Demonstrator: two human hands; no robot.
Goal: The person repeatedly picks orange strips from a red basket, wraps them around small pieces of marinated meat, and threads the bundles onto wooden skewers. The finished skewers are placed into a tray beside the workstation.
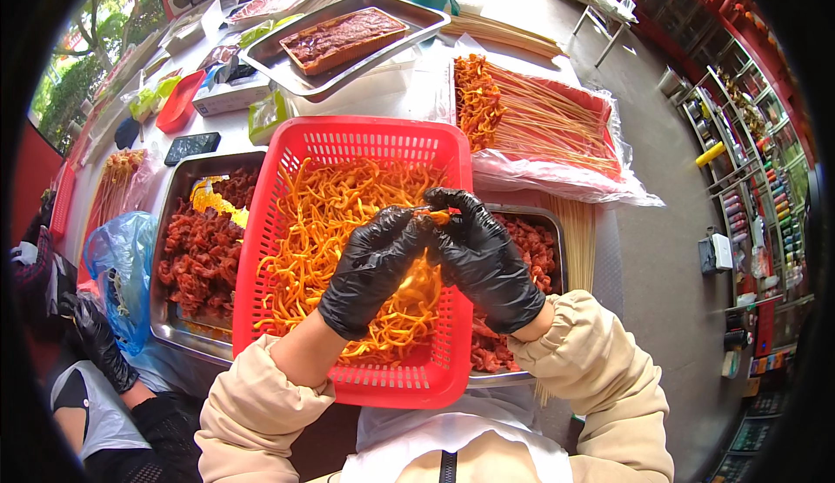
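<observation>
My left hand [375,264] and my right hand [486,258], both in black disposable gloves, meet above a red plastic basket [352,395]. Pinched between their fingertips is a small orange, sauce-coated piece of food [438,216]; whether a skewer runs through it is hard to tell. Long orange strips of food [313,222] fill much of the basket. The basket overlaps two steel trays of red marinated meat, one at the left [199,248] and one at the right [531,248]. Loaded skewers [479,101] lie in a plastic-lined red tray at the upper right.
A steel tray [261,59] holding a container of dark red meat [342,36] stands beyond the basket. Bare bamboo skewers [574,242] lie at the right edge. At the left are a phone [192,148], a blue plastic bag [121,274] and another person's gloved hand [101,343].
</observation>
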